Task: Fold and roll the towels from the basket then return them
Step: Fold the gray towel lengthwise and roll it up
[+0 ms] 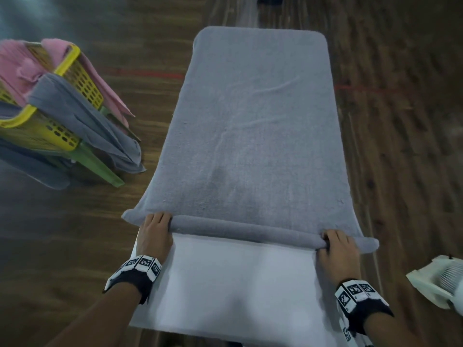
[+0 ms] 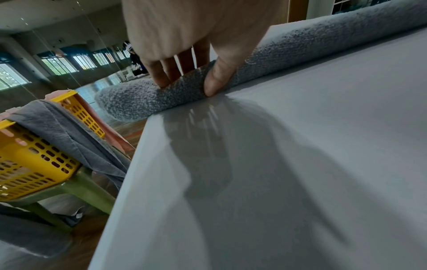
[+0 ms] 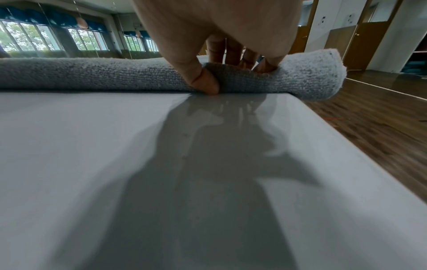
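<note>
The grey towel point(image 1: 253, 126) lies folded lengthwise along the white counter point(image 1: 240, 284), filling the middle of the head view. Only its near edge is rolled, a thin tube across the lower part of the frame. The left hand point(image 1: 155, 234) and right hand point(image 1: 337, 251) each pinch that roll near its ends, thumb in front, fingers over the top. Most of the rolling remains. At upper left, the yellow basket point(image 1: 67, 78) holds more unfolded towels.

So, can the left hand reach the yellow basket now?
Probably yes, but not yet: the left hand grips the grey towel roll. The yellow basket stands beside the table, on that side, nothing between.
</note>
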The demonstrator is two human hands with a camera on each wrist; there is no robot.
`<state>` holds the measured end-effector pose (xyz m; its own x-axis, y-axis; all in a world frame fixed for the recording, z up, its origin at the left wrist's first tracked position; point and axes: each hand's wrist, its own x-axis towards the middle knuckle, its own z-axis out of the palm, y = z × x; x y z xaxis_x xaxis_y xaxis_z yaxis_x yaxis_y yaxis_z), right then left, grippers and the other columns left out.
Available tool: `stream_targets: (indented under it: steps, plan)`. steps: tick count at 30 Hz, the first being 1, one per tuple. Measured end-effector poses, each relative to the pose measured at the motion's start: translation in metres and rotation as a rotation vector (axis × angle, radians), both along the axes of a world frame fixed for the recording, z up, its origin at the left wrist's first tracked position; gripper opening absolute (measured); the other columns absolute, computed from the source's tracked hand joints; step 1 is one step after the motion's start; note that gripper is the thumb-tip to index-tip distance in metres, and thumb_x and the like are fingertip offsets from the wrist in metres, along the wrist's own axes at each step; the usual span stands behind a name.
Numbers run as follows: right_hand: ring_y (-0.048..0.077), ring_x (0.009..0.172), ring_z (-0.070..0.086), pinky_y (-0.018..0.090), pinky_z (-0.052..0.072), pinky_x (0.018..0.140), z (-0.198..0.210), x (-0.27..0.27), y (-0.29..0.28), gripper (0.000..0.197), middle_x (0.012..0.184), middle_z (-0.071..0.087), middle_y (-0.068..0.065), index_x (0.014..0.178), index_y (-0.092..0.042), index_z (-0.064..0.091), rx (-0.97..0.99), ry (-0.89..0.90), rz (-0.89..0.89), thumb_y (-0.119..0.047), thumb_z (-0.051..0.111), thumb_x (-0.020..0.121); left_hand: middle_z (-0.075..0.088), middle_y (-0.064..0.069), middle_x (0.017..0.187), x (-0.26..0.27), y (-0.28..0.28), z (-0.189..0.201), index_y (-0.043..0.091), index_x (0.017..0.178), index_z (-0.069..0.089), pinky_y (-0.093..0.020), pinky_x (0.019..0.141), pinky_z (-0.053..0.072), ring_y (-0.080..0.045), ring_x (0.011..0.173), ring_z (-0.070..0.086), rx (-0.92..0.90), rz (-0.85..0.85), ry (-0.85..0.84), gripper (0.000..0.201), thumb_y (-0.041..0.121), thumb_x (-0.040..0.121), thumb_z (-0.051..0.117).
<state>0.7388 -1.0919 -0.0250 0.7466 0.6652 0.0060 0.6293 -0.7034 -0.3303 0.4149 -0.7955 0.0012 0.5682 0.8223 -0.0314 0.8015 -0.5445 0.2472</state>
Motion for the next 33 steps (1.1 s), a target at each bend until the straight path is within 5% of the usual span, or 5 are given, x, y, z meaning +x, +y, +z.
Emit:
stream_targets:
  steps: [12, 18, 23, 28, 33]
  plan:
    - [0.032, 0.086, 0.06, 0.044, 0.037, 0.082, 0.002, 0.004, 0.001, 0.025, 0.091, 0.07, 0.005, 0.094, -0.018, 0.071, -0.086, -0.13, 0.012, -0.019, 0.057, 0.073, 0.065, -0.004, 0.084, -0.009, 0.004, -0.005, 0.014, 0.087, 0.066, -0.042, 0.084, 0.043, -0.028, 0.084, 0.056, 0.062, -0.051, 0.017, 0.02, 0.005, 0.07, 0.072]
    - [0.028, 0.08, 0.064, 0.044, 0.035, 0.083, 0.008, 0.022, 0.009, 0.049, 0.079, 0.072, 0.005, 0.089, -0.02, 0.074, -0.256, -0.078, 0.068, -0.033, 0.028, 0.076, 0.068, 0.0, 0.074, -0.005, 0.014, 0.0, 0.021, 0.076, 0.062, -0.046, 0.087, 0.039, -0.026, 0.076, 0.061, 0.043, -0.151, 0.225, 0.026, 0.03, 0.079, 0.038]
    - [0.033, 0.096, 0.054, 0.043, 0.029, 0.085, 0.011, 0.023, 0.003, 0.022, 0.102, 0.06, 0.008, 0.098, -0.017, 0.063, -0.106, -0.034, 0.0, -0.013, 0.068, 0.077, 0.057, -0.004, 0.088, 0.006, 0.02, 0.005, 0.017, 0.094, 0.055, -0.045, 0.078, 0.039, -0.028, 0.079, 0.055, 0.107, -0.055, 0.147, 0.013, 0.016, 0.082, 0.062]
    - [0.029, 0.09, 0.056, 0.044, 0.047, 0.082, 0.01, 0.003, -0.007, 0.025, 0.096, 0.061, 0.006, 0.093, -0.012, 0.061, 0.067, 0.04, 0.135, -0.01, 0.057, 0.069, 0.05, -0.01, 0.083, 0.002, 0.011, 0.002, 0.009, 0.085, 0.054, -0.041, 0.061, 0.041, -0.03, 0.073, 0.047, 0.127, -0.107, 0.066, 0.035, -0.004, 0.058, 0.073]
    - [0.028, 0.1, 0.059, 0.043, 0.048, 0.094, 0.003, 0.005, -0.006, 0.041, 0.108, 0.064, 0.009, 0.108, -0.009, 0.062, 0.06, 0.073, 0.113, 0.005, 0.068, 0.07, 0.059, -0.011, 0.102, -0.005, 0.017, -0.004, 0.005, 0.106, 0.059, -0.043, 0.079, 0.051, -0.03, 0.09, 0.056, 0.029, -0.156, 0.061, 0.043, -0.001, 0.066, 0.074]
